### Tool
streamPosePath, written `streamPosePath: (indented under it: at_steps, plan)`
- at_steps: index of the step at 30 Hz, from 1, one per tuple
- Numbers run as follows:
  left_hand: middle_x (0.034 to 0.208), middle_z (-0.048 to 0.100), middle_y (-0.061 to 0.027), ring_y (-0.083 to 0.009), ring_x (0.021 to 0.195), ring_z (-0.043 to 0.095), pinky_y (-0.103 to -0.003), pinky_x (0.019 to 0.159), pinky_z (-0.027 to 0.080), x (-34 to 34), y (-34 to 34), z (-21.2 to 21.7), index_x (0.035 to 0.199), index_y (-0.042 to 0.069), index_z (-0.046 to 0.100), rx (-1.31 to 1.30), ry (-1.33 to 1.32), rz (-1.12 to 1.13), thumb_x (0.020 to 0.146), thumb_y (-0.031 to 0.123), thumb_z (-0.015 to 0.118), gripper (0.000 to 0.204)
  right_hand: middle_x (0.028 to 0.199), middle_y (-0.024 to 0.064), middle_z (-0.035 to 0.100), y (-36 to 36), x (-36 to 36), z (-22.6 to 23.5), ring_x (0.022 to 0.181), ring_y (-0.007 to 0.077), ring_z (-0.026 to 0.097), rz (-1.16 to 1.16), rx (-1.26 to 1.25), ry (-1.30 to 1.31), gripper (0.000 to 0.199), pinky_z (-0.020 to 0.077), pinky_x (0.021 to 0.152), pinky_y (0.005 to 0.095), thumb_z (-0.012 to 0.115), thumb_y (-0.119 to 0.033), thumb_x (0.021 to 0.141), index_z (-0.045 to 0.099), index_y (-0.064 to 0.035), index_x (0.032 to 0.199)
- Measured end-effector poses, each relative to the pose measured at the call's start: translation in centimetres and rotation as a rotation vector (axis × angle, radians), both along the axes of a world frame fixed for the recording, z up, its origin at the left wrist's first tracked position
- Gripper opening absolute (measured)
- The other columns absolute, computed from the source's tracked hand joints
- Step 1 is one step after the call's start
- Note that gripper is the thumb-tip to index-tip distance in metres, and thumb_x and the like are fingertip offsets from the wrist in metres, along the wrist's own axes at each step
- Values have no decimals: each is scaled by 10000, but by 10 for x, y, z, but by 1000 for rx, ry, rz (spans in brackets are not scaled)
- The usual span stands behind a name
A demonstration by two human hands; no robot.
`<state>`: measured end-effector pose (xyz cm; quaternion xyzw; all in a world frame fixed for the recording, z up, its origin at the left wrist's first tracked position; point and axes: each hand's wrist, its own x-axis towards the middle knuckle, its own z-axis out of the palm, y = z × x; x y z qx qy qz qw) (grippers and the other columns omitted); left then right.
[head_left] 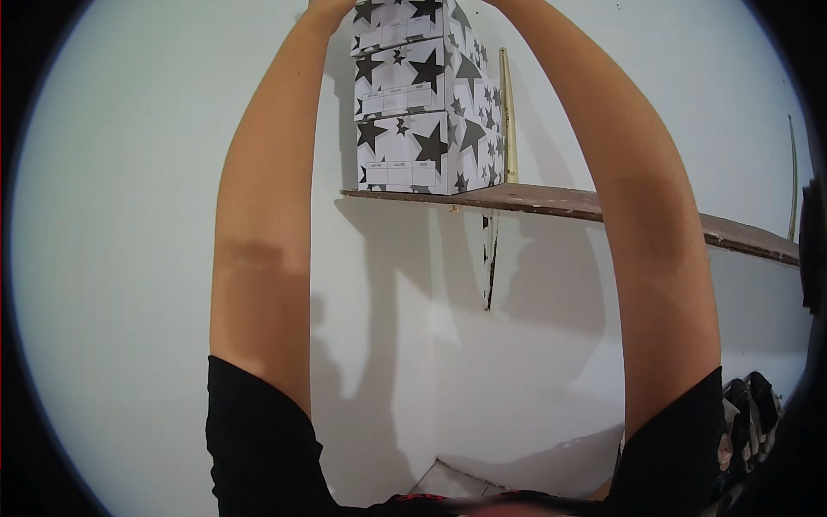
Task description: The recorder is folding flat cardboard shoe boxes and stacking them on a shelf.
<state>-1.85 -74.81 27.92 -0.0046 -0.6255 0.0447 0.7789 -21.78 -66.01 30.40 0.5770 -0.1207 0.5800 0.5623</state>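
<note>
Both my bare arms stretch up to the top of the head view, one on either side of a stack of white cardboard boxes printed with black and grey stars. The bottom box [401,138] rests on the left end of a brown shelf [551,200]. On it sits the middle box [388,77], and above that the upper box [392,26], cut off by the top edge. My left hand [332,9] is beside the upper box's left side, its fingers out of sight. Of my right hand [493,3] only a sliver shows, right of the stack; its fingers are hidden too.
A worn metal bracket [488,258] supports the shelf from below, and a yellowish upright strip [508,121] stands behind the boxes. White walls meet in a corner above a tiled floor [448,484]. Dark and pale bundled items [751,422] are at lower right.
</note>
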Motion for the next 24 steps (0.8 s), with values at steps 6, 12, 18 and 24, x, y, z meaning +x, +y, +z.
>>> streamPosePath:
  at_steps: [6, 12, 18, 24]
  plan:
    - [1065, 591, -115, -202, 961, 538, -380, 884, 384, -10, -44, 13, 1159, -2, 538, 29, -30, -162, 884, 478, 478, 557, 1186, 328, 465, -36, -11, 6, 1141, 423, 444, 22, 264, 41, 535, 357, 972, 397, 425, -91, 781, 314, 58, 1283]
    - [1168, 553, -163, -255, 1140, 452, -419, 953, 341, -7, -50, 28, 1228, 65, 508, 143, -50, -99, 870, 548, 444, 605, 1204, 342, 450, -52, -20, 19, 1149, 415, 450, 0, 293, 72, 598, 352, 980, 384, 411, -96, 801, 219, 57, 1346]
    - [1093, 579, -161, -264, 1066, 490, -513, 821, 404, 2, -78, 26, 1180, 96, 549, 432, 87, -163, 841, 617, 419, 635, 1280, 340, 381, -39, -3, -31, 1226, 394, 380, 186, 796, 72, 621, 313, 1020, 354, 425, -119, 811, 192, 84, 1350]
    - [757, 560, -68, -171, 617, 448, -413, 518, 354, -18, -109, 41, 1024, 57, 621, 386, 73, -128, 874, 560, 414, 564, 1342, 327, 304, -82, -23, 1, 1271, 383, 315, -62, 382, 158, 716, 262, 1058, 339, 537, -184, 779, 201, 128, 1329]
